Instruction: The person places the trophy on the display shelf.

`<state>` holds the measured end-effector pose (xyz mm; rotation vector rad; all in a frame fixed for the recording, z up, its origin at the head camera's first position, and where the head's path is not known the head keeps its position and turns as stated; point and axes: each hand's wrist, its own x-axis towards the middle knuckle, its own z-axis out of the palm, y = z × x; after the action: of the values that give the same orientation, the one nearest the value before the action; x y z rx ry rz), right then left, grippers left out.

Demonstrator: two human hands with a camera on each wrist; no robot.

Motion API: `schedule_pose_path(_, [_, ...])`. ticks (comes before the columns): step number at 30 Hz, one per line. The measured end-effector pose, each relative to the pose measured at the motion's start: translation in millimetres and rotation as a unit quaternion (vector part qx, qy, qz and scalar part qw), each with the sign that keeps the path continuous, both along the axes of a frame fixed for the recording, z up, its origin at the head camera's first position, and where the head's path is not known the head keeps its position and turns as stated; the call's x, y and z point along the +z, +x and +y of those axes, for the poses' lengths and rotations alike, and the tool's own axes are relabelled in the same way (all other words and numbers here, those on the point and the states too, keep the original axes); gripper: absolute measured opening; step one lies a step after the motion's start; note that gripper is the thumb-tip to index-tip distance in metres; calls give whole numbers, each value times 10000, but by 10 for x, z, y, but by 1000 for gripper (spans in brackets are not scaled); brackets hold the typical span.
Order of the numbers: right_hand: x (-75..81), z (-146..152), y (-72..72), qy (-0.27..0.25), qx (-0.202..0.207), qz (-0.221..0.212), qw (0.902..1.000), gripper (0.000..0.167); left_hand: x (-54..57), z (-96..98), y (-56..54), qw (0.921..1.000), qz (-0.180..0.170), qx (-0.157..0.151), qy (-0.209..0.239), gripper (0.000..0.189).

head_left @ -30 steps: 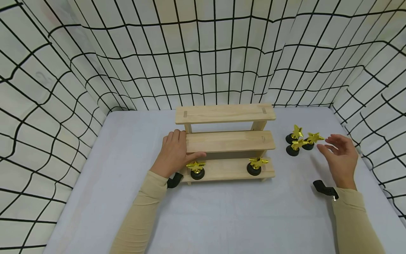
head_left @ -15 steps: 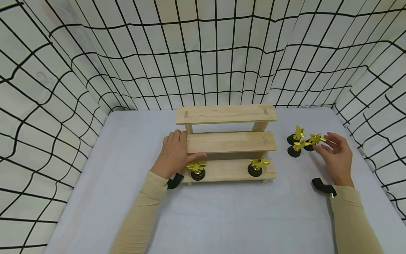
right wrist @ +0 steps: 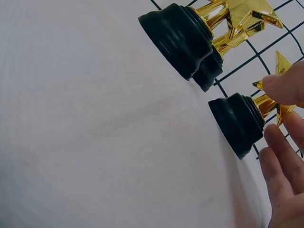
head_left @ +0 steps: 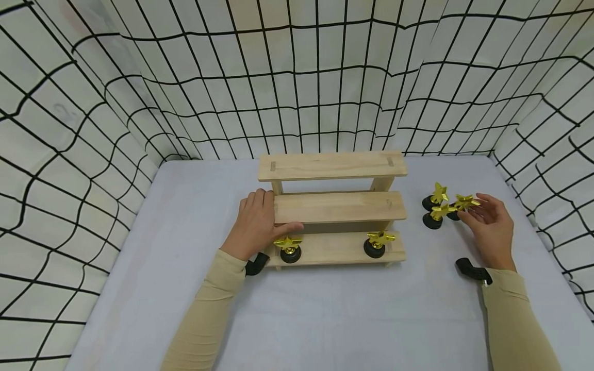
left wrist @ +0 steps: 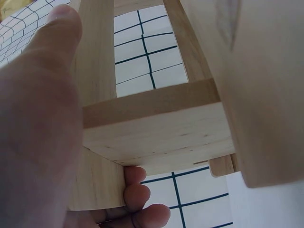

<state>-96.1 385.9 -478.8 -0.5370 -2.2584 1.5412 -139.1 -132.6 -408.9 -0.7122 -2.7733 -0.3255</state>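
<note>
My left hand point(head_left: 254, 224) grips the left end of a three-tier wooden display stand point(head_left: 341, 207). In the left wrist view its fingers point(left wrist: 137, 194) curl round the stand's wooden side, with the thumb point(left wrist: 61, 31) on the other face. Over at the right, my right hand point(head_left: 495, 226) pinches the gold star of a small trophy point(right wrist: 239, 123) between thumb and fingers. That trophy's black base stands on the white cloth. Two more star trophies stand just left of it, a rear one point(head_left: 439, 192) and a front one point(head_left: 433, 220).
On the stand's lowest tier are a left trophy point(head_left: 290, 253) and a right trophy point(head_left: 374, 248). White cloth covers the table point(head_left: 352, 319). White walls with black grid netting point(head_left: 301, 87) enclose it at the back and both sides.
My right hand has moved left to the nearest trophy, and its thumb and fingers have closed about the star. The left hand keeps its grip on the stand.
</note>
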Motion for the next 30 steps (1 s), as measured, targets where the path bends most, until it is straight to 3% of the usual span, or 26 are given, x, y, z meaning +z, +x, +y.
schedule_pose_path(11, [-56, 20, 30, 415, 424, 66, 9982, 64, 4, 17, -6, 10000, 48, -28, -25, 89])
schedule_pose_path(17, [-94, 43, -12, 1181, 658, -46, 9908, 73, 14, 18, 0, 10000, -12, 4, -1, 89])
schedule_pose_path(30, [-82, 23, 9, 1435, 502, -423, 9875, 63, 12, 7, -6, 9999, 105, -60, -6, 88])
